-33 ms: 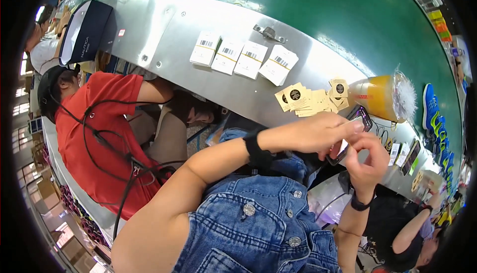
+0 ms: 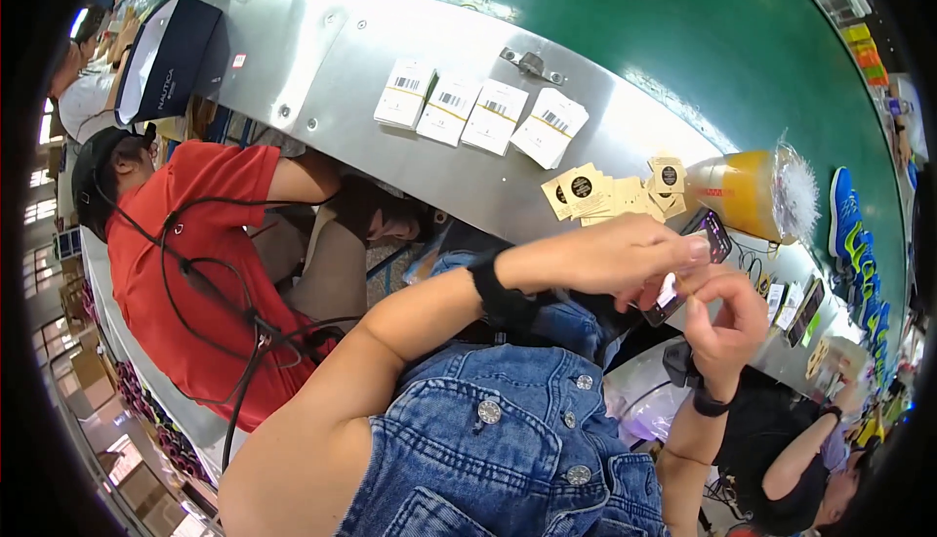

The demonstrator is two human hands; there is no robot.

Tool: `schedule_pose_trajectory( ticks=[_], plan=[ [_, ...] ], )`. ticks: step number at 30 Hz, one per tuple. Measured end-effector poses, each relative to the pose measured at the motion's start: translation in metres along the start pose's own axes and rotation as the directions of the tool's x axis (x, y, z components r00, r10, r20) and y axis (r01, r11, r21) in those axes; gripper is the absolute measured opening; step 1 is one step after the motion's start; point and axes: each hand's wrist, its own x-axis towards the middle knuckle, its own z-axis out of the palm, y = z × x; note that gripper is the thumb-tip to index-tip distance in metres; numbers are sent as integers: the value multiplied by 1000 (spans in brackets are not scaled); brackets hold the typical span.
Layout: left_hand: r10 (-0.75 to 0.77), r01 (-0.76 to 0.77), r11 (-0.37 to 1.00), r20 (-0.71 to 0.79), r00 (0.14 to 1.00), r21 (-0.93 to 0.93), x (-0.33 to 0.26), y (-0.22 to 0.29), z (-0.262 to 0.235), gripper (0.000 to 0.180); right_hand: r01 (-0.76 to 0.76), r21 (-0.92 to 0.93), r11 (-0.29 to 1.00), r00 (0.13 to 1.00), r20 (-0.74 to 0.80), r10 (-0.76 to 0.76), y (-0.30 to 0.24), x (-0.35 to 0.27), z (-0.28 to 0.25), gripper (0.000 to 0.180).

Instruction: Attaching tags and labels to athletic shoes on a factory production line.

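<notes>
My left hand (image 2: 625, 254) reaches across from the left and is closed over a dark phone (image 2: 705, 229) with a lit screen. It holds the phone above the edge of the metal table (image 2: 322, 59). My right hand (image 2: 727, 327) comes up from below, and its thumb and fingers pinch the phone's lower end. Each wrist wears a black band. Just beyond the hands lie several beige paper tags (image 2: 600, 195) with black round marks.
Several stacks of white barcode labels (image 2: 478, 112) lie on the table. An orange bottle (image 2: 747, 190) lies by a blue shoe (image 2: 844, 220), beside a green belt (image 2: 634, 20). A person in red (image 2: 195, 264) sits on the left. Another person in black (image 2: 791, 449) is at the lower right.
</notes>
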Motion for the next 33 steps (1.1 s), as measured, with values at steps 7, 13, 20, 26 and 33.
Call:
schedule_pose_trajectory(
  ticks=[7, 13, 20, 26, 33],
  plan=[
    [-19, 29, 995, 94, 995, -99, -42, -7, -55, 49, -438, 850, 293, 894, 378, 239, -3, 53, 14, 17],
    [186, -411, 720, -415, 890, -559, -90, -41, -98, 77, -385, 387, 838, 886, 408, 219, 2, 121, 70, 20],
    [254, -738, 557, -768, 588, -381, -138, -49, -126, 75, 551, -252, 795, 782, 489, -387, 28, 183, 194, 51],
    [127, -816, 550, -948, 291, -177, -159, -55, -127, 71, 608, -527, 594, 739, 649, -181, 11, 184, 261, 71],
    [120, -779, 615, -961, 250, -126, -160, -58, -127, 72, 388, -67, 919, 832, 455, -318, 2, 190, 224, 86]
  ],
)
